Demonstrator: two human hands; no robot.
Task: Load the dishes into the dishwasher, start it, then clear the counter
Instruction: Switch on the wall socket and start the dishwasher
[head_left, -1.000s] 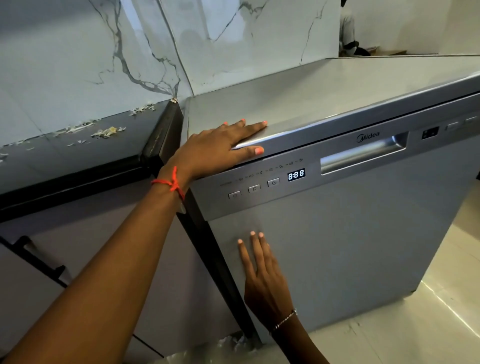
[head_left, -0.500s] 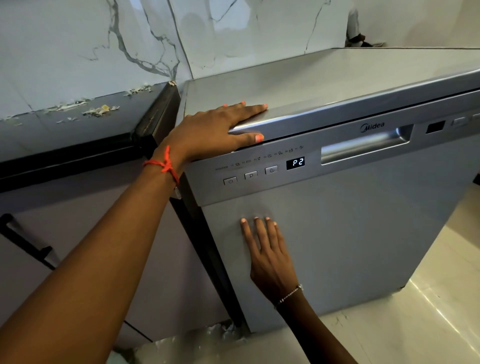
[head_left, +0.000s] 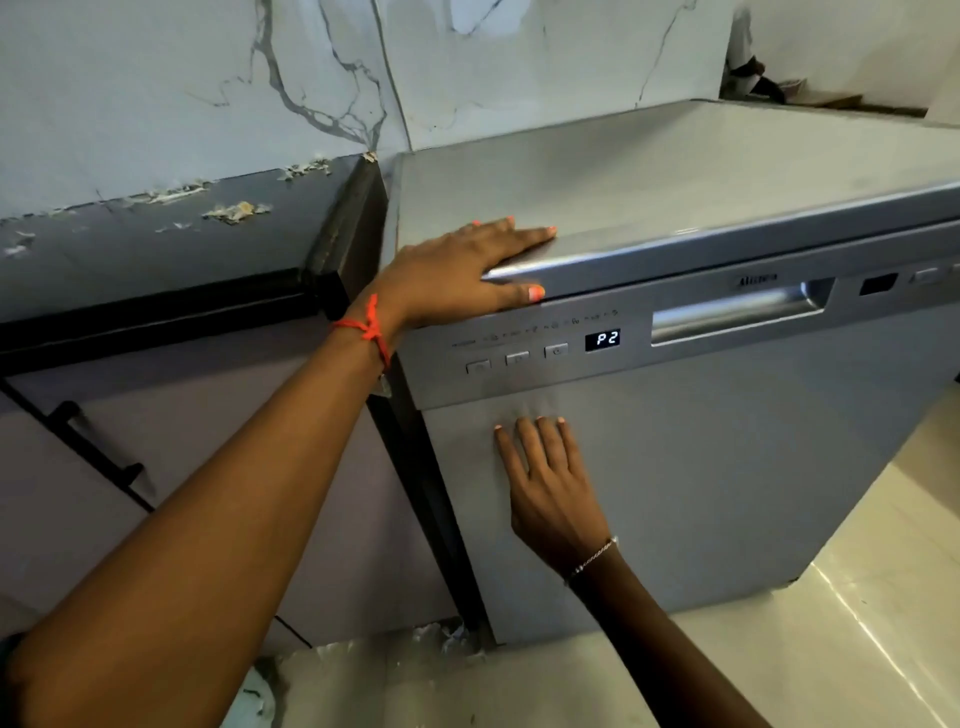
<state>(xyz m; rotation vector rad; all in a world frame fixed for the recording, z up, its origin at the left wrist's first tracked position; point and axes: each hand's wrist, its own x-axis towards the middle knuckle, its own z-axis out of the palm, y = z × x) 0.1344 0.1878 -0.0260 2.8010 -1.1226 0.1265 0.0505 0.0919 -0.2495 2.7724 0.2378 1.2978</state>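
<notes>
Head view: the silver, box-shaped stainless-steel dishwasher (head_left: 727, 467) fills the centre and right of the frame with its door shut. Just beside it on the left lies the dark stone tabletop (head_left: 156, 249), which carries pale flakes of debris near the marble wall. The brushed-metal control panel strip (head_left: 519, 382) runs across the top of the door, with its long axis horizontal. Set into the strip is the recessed chrome bar handle (head_left: 737, 312). Left of the handle, the black digital display (head_left: 602, 339) reads P2. Left of the display sit three small rectangular grey push buttons (head_left: 517, 357) in a row. Their markings are too blurred to read.

Both hands are open and grip nothing. The left hand (head_left: 457, 270) rests flat on the front-left corner of the dishwasher top, thumb against the front edge, just above the buttons. The right hand (head_left: 545, 483) lies flat on the door face, and its straight fingertips (head_left: 537, 423) point up, just below the panel.

Judgement: the step in hand is starting the cycle. The button row lies directly above the right hand, in line with its fingers, so a short upward reach should meet it. The left hand is about as near but appears braced on the top.
</notes>
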